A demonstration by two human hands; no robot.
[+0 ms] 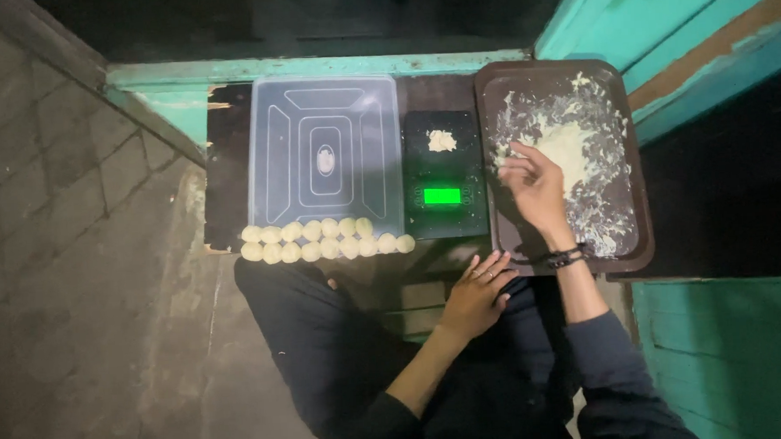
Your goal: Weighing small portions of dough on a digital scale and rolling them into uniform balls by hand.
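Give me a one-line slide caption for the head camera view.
Right hand digs into pale dough on a dark brown rectangular tray, beside a small black scale; left hand rests near the lap.

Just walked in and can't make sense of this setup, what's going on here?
A person sits at a low dark board. Their right hand digs into a pale dough mass smeared across a brown tray. Their left hand rests flat near the lap, holding nothing. A small dough piece sits on a black scale with a lit green display. Two rows of dough balls line the near edge of a clear plastic lid.
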